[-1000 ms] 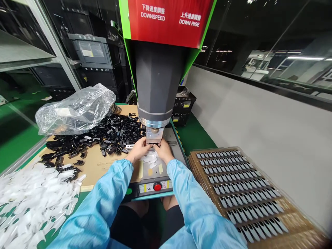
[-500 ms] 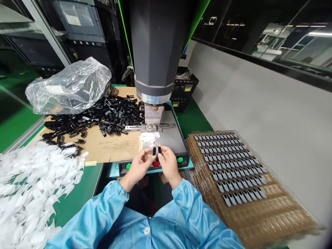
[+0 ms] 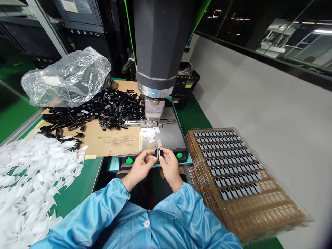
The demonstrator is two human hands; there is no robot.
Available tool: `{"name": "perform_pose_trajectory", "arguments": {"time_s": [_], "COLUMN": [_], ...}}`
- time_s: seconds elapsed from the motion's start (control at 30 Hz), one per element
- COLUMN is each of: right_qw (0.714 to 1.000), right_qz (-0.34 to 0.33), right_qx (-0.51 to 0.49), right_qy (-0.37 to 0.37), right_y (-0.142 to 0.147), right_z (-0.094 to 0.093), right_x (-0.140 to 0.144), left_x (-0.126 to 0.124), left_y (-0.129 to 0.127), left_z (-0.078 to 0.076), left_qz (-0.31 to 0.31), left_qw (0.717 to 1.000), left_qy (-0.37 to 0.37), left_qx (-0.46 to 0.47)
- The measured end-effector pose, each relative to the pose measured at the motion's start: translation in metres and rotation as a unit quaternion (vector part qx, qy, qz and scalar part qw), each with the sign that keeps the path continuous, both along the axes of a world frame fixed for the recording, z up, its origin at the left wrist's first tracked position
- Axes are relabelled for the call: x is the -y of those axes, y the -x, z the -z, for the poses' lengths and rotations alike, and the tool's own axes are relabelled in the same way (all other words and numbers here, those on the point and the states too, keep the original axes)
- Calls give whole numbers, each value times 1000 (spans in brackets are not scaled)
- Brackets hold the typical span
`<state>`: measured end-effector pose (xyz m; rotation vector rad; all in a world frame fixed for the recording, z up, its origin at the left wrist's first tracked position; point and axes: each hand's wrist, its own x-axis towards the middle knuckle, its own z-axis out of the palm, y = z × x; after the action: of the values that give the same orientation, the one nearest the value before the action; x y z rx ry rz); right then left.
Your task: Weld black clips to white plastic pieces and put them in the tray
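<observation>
My left hand [image 3: 141,165] pinches a small black plastic part [image 3: 156,153] between thumb and fingers. Close against it, my right hand [image 3: 169,166] grips another small black plastic part [image 3: 161,152]. A narrow pale strip shows between the two black pieces; whether they are joined I cannot tell. Both hands are over the front edge of the press base [image 3: 173,138]. Just beyond the fingertips lie several white plastic pieces [image 3: 149,132], in front of the metal fixture [image 3: 151,122] under the press head [image 3: 155,52].
Black parts [image 3: 111,107] are heaped on cardboard [image 3: 114,143] beside a clear plastic bag [image 3: 67,77]. White pieces [image 3: 31,180] cover the left of the table. At right, stacked brown trays [image 3: 238,214] hold rows of grey pieces. Green buttons [image 3: 129,160] flank the base's front.
The camera view has shifted slightly. My hands stay together, and the two black parts have turned a little between my fingers. The red button is now hidden behind my hands.
</observation>
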<state>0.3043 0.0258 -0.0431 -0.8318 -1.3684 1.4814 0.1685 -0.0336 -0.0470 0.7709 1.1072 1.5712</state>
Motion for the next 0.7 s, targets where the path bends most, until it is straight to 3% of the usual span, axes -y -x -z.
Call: {"name": "perform_pose_trajectory", "arguments": {"time_s": [0.17,0.43,0.7], "right_qw": [1000,995,986], "right_qz": [9,14,-22], "right_qx": [0,-40,-94], "right_qy": [9,86,135], "right_y": [1,-6,-4], "right_z": [0,-14,-20], "right_x": [1,2,6], "left_x": [-1,-3,-1], "left_y": [3,17,17], "left_z": [-3,-10,-10], "left_qz": [1,77,110], "left_qw": [1000,972,961], "left_qy": [11,56,60], "left_qx": [23,217,247]}}
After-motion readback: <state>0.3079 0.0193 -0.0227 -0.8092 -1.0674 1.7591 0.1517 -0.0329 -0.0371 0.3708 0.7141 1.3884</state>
